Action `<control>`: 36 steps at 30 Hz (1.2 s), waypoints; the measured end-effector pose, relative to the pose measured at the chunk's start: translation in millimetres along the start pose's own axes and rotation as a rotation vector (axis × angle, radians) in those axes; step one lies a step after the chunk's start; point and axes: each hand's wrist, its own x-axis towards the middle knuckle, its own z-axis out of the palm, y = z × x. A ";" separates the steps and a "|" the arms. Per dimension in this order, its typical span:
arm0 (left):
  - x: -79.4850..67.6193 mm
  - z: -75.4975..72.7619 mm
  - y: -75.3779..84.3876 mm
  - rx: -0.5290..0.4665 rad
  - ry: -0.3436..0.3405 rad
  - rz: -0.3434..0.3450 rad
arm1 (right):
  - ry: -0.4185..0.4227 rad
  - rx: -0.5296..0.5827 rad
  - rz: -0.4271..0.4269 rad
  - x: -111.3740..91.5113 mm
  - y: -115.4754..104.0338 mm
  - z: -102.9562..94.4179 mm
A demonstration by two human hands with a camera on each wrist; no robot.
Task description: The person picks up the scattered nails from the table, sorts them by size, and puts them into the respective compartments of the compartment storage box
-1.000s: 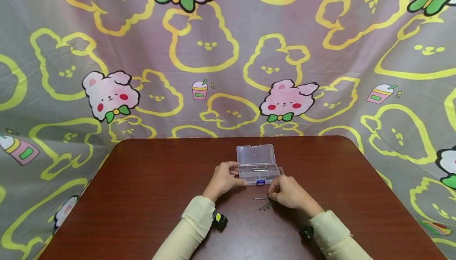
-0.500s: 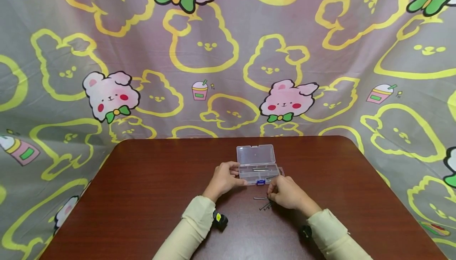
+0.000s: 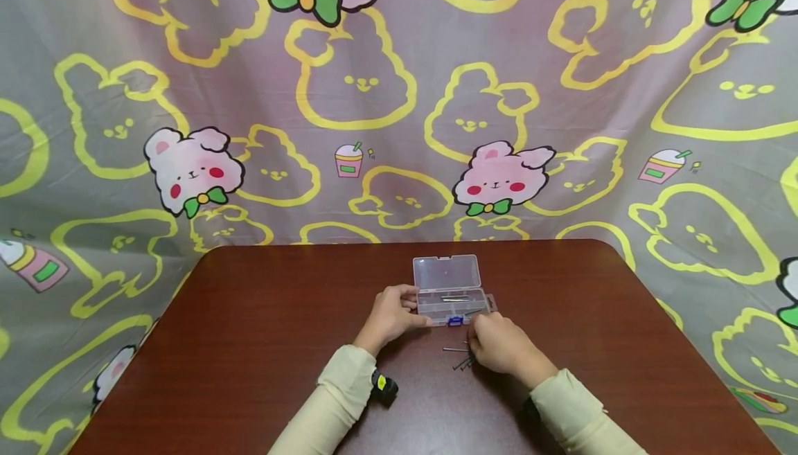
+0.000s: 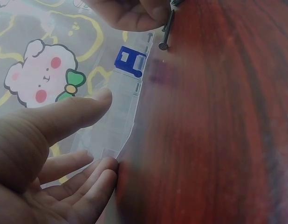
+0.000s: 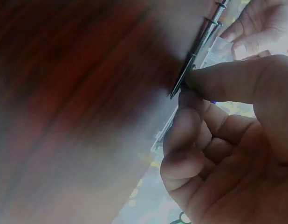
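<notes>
Reddish-brown table [image 3: 280, 302], grey cloth [image 3: 399, 143] behind, yellow animal outlines [image 3: 352, 125], printed pink cups [image 3: 348, 164]

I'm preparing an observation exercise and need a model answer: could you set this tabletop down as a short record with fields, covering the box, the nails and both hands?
Container: clear plastic box, divided inside
Cover: clear lid, open at the far side
Fastener: blue latch, front edge
Stored: silver nails in the back row
Outside: loose nails before the box, exact count unclear
Left: left hand touching the box's left end
Right: right hand, fingertips at the loose nails; whether it pinches one is unclear
Surface: brown table
Backdrop: patterned cloth
</notes>
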 end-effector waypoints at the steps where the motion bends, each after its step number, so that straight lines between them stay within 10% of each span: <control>1: 0.0 0.0 -0.3 0.000 0.002 0.001 | -0.007 -0.013 0.000 -0.7 -1.2 -0.2; 18: -1.0 1.3 -2.2 -0.011 -0.009 0.001 | -0.062 0.007 -0.083 -0.4 2.9 -1.1; 24: -0.1 1.0 -1.7 -0.006 0.002 0.014 | 0.019 0.196 -0.173 -0.7 9.4 -11.0; 36: 0.2 0.3 -0.2 0.000 -0.003 0.024 | -0.035 0.655 -0.067 3.7 18.8 -16.7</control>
